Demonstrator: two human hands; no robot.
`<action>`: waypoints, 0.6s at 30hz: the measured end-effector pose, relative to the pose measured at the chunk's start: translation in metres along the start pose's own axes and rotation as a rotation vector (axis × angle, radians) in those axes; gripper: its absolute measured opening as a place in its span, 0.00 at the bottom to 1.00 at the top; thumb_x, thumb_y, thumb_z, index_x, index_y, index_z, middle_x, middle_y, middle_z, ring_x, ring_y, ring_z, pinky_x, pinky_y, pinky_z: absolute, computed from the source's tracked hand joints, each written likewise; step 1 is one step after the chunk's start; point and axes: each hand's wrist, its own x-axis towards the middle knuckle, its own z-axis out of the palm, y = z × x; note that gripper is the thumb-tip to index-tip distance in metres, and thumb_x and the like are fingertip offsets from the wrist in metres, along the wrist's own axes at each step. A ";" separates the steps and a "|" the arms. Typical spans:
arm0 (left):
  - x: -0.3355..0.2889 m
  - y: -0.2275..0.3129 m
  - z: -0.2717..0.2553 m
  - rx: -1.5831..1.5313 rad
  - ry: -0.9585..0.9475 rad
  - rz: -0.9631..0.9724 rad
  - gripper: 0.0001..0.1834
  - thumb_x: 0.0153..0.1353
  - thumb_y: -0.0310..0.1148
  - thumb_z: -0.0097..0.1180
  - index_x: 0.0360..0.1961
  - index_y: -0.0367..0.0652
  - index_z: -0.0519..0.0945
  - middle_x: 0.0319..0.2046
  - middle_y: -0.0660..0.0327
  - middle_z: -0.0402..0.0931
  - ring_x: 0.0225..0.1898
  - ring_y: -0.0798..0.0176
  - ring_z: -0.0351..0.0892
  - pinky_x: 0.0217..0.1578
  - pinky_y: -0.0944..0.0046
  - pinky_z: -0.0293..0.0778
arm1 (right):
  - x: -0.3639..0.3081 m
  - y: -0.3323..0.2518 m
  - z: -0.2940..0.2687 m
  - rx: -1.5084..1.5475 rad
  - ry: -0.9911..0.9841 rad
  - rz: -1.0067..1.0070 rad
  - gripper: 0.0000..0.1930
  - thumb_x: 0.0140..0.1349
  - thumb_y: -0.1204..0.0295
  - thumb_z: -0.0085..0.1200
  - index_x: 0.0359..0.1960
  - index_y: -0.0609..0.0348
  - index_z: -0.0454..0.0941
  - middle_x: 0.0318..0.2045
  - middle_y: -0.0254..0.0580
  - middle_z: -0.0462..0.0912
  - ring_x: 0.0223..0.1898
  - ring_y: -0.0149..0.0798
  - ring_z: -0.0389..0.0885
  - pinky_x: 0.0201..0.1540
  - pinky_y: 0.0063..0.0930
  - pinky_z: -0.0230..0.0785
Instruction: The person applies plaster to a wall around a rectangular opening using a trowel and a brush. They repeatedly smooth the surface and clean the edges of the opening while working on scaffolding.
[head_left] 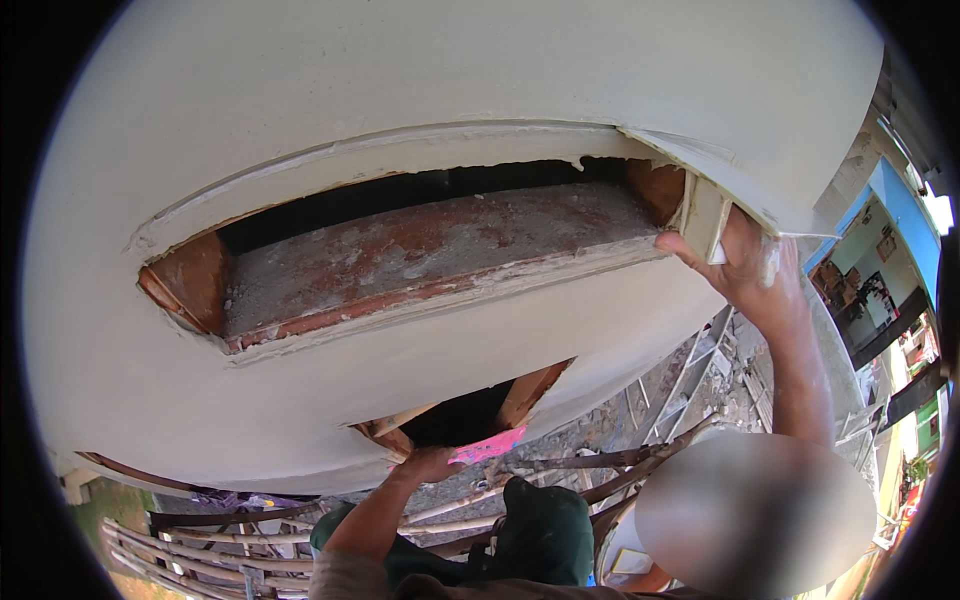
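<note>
Right hand: raised hand (pixel 752 268) at the right end of the upper opening (pixel 440 255), thumb spread beside the pale edge strip (pixel 707 220); fingers partly hidden, so any grip cannot be told.
Left hand: lower hand (pixel 430 466) at the rim of the lower opening (pixel 462 412), just beside a pink sheet (pixel 488 447); its finger closure cannot be told.
Wall (pixel 300 400): pale and smooth, surrounding both openings.
Ledge (pixel 430 250): reddish, dusty, inside the upper opening.
Below: bamboo poles (pixel 200 550).
</note>
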 end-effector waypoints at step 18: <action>0.008 -0.006 0.011 -0.015 -0.080 -0.046 0.29 0.63 0.55 0.49 0.50 0.39 0.77 0.47 0.45 0.78 0.52 0.44 0.76 0.50 0.50 0.73 | -0.060 0.089 0.009 -0.111 -0.294 0.187 0.29 0.53 0.53 0.65 0.49 0.61 0.75 0.39 0.49 0.82 0.43 0.55 0.79 0.46 0.43 0.71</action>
